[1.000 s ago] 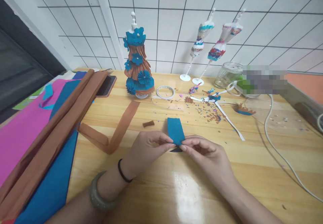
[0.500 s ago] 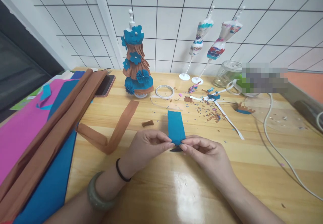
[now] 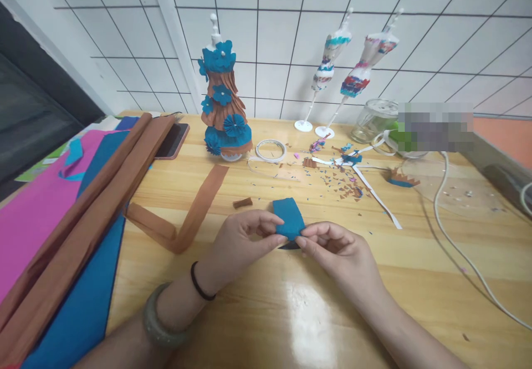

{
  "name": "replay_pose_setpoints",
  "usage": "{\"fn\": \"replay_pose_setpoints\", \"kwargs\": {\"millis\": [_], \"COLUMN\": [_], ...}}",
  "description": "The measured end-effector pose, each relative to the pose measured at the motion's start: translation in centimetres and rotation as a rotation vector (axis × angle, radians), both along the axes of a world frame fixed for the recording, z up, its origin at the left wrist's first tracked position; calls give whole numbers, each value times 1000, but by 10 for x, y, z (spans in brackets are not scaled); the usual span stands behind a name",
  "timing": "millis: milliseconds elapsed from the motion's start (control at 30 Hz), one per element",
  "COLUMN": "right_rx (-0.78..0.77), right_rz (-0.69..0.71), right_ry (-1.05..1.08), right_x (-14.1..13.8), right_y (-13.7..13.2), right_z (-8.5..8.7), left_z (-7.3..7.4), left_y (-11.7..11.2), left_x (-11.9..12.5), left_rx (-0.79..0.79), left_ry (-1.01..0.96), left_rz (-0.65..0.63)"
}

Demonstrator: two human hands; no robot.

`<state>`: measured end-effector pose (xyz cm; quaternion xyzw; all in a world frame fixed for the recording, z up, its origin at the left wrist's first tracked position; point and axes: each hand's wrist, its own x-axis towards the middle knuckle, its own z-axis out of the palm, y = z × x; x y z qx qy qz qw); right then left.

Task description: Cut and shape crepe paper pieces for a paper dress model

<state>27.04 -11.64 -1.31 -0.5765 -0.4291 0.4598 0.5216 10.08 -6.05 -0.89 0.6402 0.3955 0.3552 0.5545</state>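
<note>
A small strip of blue crepe paper (image 3: 288, 214) is held up at its near end by both hands. My left hand (image 3: 245, 236) pinches the near left corner between thumb and fingers. On the opposite corner, my right hand (image 3: 338, 252) has a matching pinch. The strip's far end slopes away over the table. A dark thing (image 3: 288, 245) shows partly beneath the fingers; its kind is hidden. Left of the hands lies a long brown crepe paper strip (image 3: 199, 211), and a short brown paper piece (image 3: 243, 203) is just beyond.
A dress form (image 3: 224, 97) in brown and blue paper stands at the back. Two smaller forms (image 3: 326, 61) stand right of it. Paper scraps (image 3: 349, 186), a tape roll (image 3: 271, 150) and a white cable (image 3: 443, 219) lie about. Brown crepe rolls (image 3: 91, 208) cover the left side.
The blue paper's far end has dropped lower and nearer, so the strip looks shorter. Both hands keep their pinch and have barely moved.
</note>
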Motion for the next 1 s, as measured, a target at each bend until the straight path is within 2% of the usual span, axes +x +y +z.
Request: {"fn": "replay_pose_setpoints", "kwargs": {"millis": [267, 467, 700, 1000], "right_rx": [93, 145, 140, 152], "right_rz": [25, 60, 70, 73], "right_ry": [-163, -199, -177, -189], "right_x": [-3, -4, -4, -4], "right_y": [-2, -3, -3, -4], "right_z": [4, 2, -1, 1], "left_z": [-3, -10, -5, 0], "left_y": [-1, -2, -5, -2], "left_x": [2, 0, -1, -3], "left_rx": [10, 83, 170, 151], "left_ry": [31, 62, 143, 154], "left_rz": [-80, -72, -62, -73]}}
